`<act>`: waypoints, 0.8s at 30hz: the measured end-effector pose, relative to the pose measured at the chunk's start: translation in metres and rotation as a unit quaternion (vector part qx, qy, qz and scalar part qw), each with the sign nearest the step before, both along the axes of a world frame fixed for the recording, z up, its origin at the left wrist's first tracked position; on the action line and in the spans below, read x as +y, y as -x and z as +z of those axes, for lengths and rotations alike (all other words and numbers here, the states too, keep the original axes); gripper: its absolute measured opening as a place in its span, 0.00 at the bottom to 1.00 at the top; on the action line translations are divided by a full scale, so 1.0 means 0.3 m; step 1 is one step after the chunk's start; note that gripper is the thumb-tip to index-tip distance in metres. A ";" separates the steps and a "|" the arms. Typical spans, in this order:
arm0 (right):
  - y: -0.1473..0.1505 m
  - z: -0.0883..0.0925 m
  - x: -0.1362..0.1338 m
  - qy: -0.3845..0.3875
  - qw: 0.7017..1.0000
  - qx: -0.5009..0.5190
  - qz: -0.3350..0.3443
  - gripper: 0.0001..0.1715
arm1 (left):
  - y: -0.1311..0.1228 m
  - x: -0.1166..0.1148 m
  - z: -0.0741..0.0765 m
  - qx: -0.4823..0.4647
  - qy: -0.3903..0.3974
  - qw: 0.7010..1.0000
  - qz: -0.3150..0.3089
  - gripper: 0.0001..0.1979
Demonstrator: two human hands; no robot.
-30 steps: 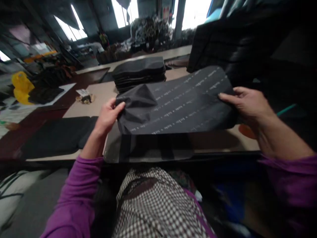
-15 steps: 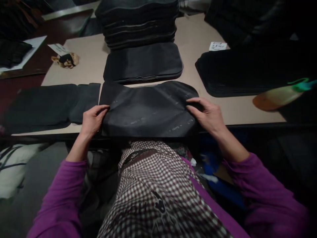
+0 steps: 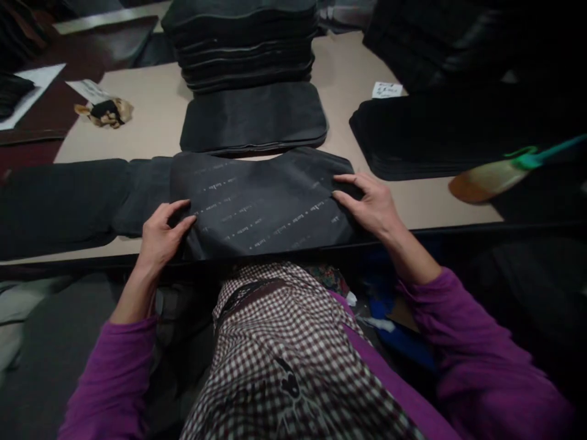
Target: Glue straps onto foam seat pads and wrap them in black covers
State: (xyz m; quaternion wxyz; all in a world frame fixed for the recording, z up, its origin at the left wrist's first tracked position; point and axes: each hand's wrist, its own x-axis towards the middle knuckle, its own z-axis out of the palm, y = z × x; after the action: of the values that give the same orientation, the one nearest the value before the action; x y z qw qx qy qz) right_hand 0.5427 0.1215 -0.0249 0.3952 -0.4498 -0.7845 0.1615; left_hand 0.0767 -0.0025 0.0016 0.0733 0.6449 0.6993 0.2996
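A black sheet of fabric or leather-like material [image 3: 261, 205], with pale lettering in slanted rows, lies at the table's front edge before me. Its far edge dips in the middle. At its left end is my left hand [image 3: 160, 235], thumb and index finger a little apart on the sheet's edge. My right hand [image 3: 369, 201] holds the right end in the same way, its index fingertip and thumb on the surface. The other fingers of both hands are partly hidden. Just beyond the sheet lies a low pile of black rounded panels [image 3: 254, 116].
A tall stack of black pieces [image 3: 243, 46] stands at the back. More black panels lie at left [image 3: 59, 201] and right [image 3: 449, 134]. A brush with an amber, tapered end [image 3: 486, 178] rests at right. Crumpled brown paper [image 3: 110, 113] and a white label [image 3: 387, 90] are on the table [image 3: 151, 95].
The sheet has flattened and its lettering shows more clearly. Its left end now overlaps the panels on the left. My left thumb and index finger have spread slightly. The whole view has shifted a little.
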 end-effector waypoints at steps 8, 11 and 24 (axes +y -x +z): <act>-0.022 -0.011 0.005 0.016 0.997 -0.073 -0.011 0.17 | 0.003 0.032 -0.034 0.121 0.006 0.993 -0.005 0.22; -0.024 -0.007 0.006 0.031 0.997 -0.075 -0.011 0.16 | 0.002 0.037 -0.025 0.133 0.012 0.991 -0.002 0.21; -0.030 -0.057 0.010 0.010 0.999 -0.031 -0.008 0.15 | -0.011 0.035 0.009 0.117 0.044 0.992 0.034 0.23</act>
State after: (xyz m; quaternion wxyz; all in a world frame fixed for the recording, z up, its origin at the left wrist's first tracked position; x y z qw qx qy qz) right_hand 0.5516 0.1246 -0.0420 0.3675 -0.4646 -0.7911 0.1525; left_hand 0.0800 0.0079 0.0044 0.0092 0.6474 0.7372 0.1930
